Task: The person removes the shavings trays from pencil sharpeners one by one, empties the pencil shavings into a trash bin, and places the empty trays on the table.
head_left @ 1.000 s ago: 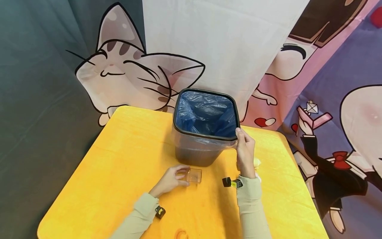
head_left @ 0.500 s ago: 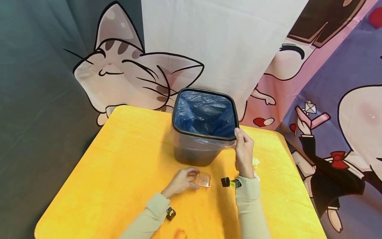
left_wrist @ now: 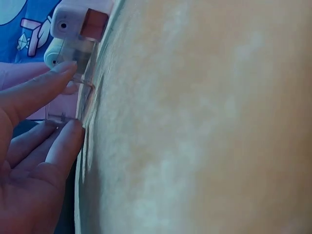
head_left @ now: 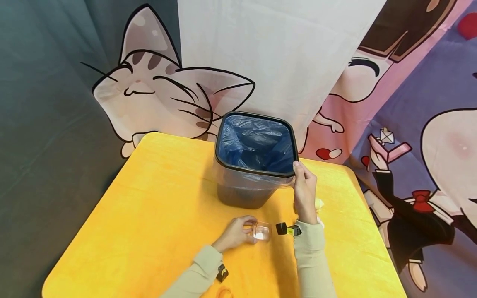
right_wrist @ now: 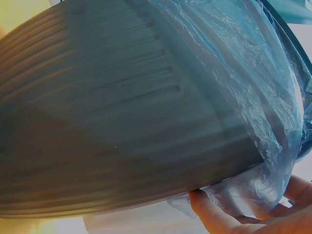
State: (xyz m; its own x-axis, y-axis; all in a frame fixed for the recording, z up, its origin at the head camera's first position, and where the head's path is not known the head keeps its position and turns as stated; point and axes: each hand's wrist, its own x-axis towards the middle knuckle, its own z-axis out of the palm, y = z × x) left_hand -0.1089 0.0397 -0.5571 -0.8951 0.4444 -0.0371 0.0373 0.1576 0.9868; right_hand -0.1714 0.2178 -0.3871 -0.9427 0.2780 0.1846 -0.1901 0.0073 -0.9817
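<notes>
In the head view, my left hand [head_left: 234, 235] pinches a small clear plastic box [head_left: 262, 231] between thumb and fingers, low over the table in front of the bin. The left wrist view has the box [left_wrist: 63, 105] between the thumb and fingers. A dark trash bin [head_left: 242, 194] with a black rim stands on the table, lined with a blue plastic bag [head_left: 257, 136]. At its near right corner, my right hand [head_left: 305, 192] grips the rim and the bag's edge. In the right wrist view, fingers [right_wrist: 212, 212] lie against the bin and the overhanging bag.
A yellow cloth covers the table [head_left: 149, 207]. A small pale yellow object [head_left: 319, 203] lies behind my right hand, mostly hidden, so I cannot tell its kind. A printed cartoon curtain [head_left: 156, 95] hangs behind the table.
My left hand has moved to the right and slightly nearer, carrying the clear plastic box. The right hand and the bin have stayed in place.
</notes>
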